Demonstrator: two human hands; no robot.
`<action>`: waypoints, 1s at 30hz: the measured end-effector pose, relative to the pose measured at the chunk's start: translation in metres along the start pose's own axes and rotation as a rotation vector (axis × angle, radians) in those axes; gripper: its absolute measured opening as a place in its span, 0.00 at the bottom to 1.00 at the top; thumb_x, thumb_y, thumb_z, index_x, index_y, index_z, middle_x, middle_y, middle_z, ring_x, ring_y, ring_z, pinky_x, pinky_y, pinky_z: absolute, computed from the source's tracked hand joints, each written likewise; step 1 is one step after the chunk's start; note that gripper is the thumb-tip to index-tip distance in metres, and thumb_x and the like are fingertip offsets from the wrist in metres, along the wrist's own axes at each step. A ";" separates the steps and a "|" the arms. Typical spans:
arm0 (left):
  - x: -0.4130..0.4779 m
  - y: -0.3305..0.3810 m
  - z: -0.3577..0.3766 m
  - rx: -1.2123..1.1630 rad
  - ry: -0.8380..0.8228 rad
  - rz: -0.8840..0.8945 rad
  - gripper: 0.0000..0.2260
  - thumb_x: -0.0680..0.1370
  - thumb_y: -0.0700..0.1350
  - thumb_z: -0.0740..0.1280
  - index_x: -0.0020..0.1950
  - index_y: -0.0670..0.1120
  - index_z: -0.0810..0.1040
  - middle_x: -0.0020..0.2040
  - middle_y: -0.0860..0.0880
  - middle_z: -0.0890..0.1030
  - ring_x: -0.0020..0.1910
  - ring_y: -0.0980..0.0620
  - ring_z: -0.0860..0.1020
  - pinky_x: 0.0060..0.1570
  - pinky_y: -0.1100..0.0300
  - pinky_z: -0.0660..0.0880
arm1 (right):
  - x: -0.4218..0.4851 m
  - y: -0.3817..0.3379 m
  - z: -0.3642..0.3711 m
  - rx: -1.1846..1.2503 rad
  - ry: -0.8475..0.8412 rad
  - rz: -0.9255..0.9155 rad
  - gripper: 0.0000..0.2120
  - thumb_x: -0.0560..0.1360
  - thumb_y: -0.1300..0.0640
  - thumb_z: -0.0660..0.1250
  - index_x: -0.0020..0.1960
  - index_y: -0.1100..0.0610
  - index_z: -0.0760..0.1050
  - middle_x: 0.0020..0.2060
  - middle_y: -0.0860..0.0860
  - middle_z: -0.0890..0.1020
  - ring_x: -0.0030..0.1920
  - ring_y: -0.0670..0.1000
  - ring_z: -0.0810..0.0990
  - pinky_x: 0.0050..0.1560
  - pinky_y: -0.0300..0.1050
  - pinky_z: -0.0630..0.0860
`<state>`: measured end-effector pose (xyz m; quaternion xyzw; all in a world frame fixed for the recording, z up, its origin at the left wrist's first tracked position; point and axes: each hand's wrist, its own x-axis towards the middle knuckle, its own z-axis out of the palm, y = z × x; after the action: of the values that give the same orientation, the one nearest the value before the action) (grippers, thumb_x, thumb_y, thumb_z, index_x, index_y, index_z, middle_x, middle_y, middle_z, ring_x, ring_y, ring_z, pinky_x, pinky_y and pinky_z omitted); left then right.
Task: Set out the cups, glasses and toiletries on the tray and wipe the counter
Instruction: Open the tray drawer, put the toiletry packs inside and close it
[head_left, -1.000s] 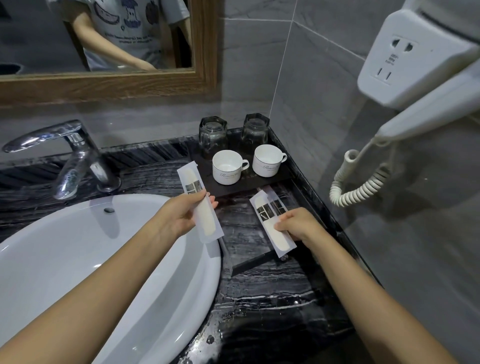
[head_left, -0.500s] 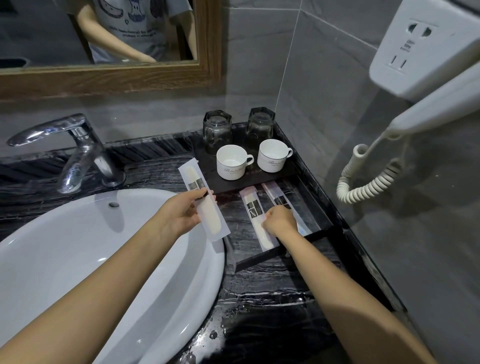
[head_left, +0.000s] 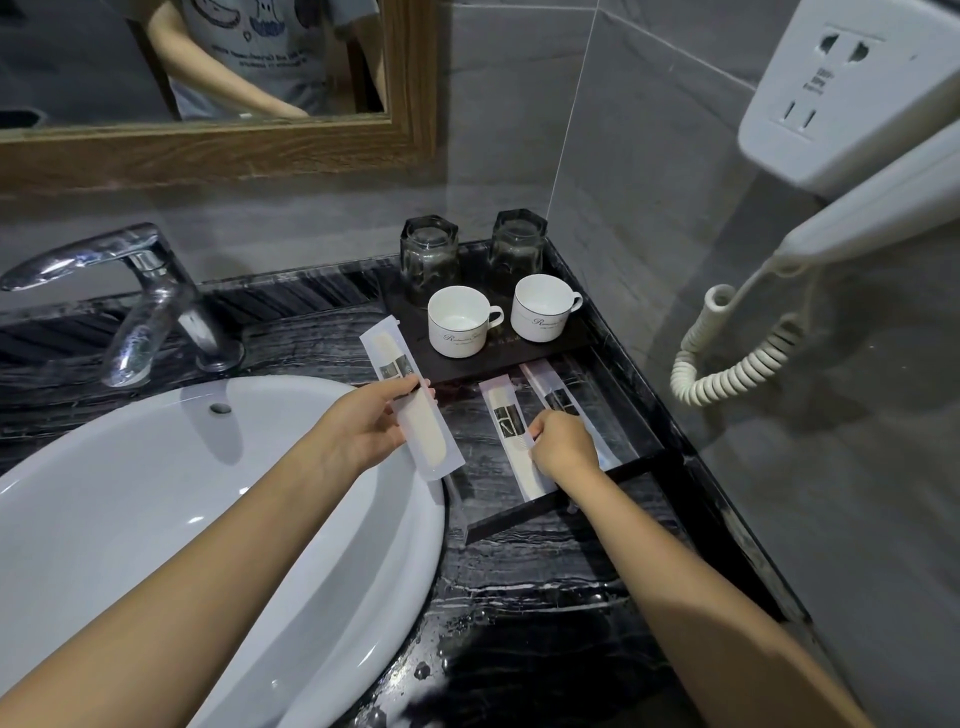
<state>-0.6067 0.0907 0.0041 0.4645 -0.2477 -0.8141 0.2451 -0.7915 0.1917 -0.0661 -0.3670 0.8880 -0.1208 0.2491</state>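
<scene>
A: Black marble worktop (head_left: 524, 582), wet in front by the look of the droplets, so I judge the wiping is not done. No cloth in sight.

B: And the tray (head_left: 644, 462)?

A: Mostly set. Two glasses (head_left: 429, 260) stand upside down at the back, and two white cups (head_left: 460, 322) sit upright just in front of them, all on the raised dark part. In the lower front part I see two sachets (head_left: 511, 436) lying side by side, near each other and angled a little.

B: What are my hands doing?

A: My right hand (head_left: 563, 447) is down on those sachets, fingers curled and pinching at the left one's edge; whether it is squaring it up or letting go I cannot tell. My left hand (head_left: 363, 431) pinches a third sachet (head_left: 415, 410) between thumb and fingers, held in the air over the basin (head_left: 156, 493) rim, just left of the tray.

B: So what's left?

A: By my reckoning, that third sachet goes down beside the others, then the wipe.
</scene>
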 end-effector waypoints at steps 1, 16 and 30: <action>0.001 0.000 0.000 0.000 -0.003 -0.001 0.02 0.76 0.35 0.64 0.46 0.39 0.76 0.42 0.44 0.79 0.41 0.50 0.79 0.32 0.58 0.81 | 0.000 0.001 0.000 0.013 0.005 -0.010 0.15 0.72 0.73 0.58 0.53 0.63 0.77 0.53 0.58 0.80 0.42 0.55 0.76 0.39 0.43 0.70; 0.007 -0.003 0.004 0.021 -0.004 -0.013 0.02 0.75 0.36 0.65 0.47 0.40 0.76 0.41 0.44 0.79 0.29 0.54 0.82 0.32 0.58 0.82 | 0.003 0.007 -0.011 0.084 0.018 -0.052 0.11 0.75 0.68 0.61 0.54 0.63 0.79 0.56 0.58 0.80 0.55 0.59 0.80 0.56 0.54 0.79; 0.006 -0.005 0.010 0.021 0.005 -0.013 0.02 0.75 0.35 0.65 0.47 0.39 0.76 0.41 0.44 0.79 0.28 0.53 0.82 0.31 0.57 0.82 | 0.012 0.026 -0.032 -0.121 0.069 0.131 0.22 0.73 0.59 0.69 0.64 0.64 0.69 0.63 0.61 0.74 0.61 0.62 0.76 0.56 0.51 0.75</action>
<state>-0.6193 0.0923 0.0013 0.4707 -0.2526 -0.8118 0.2358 -0.8309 0.2029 -0.0539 -0.3182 0.9238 -0.0630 0.2033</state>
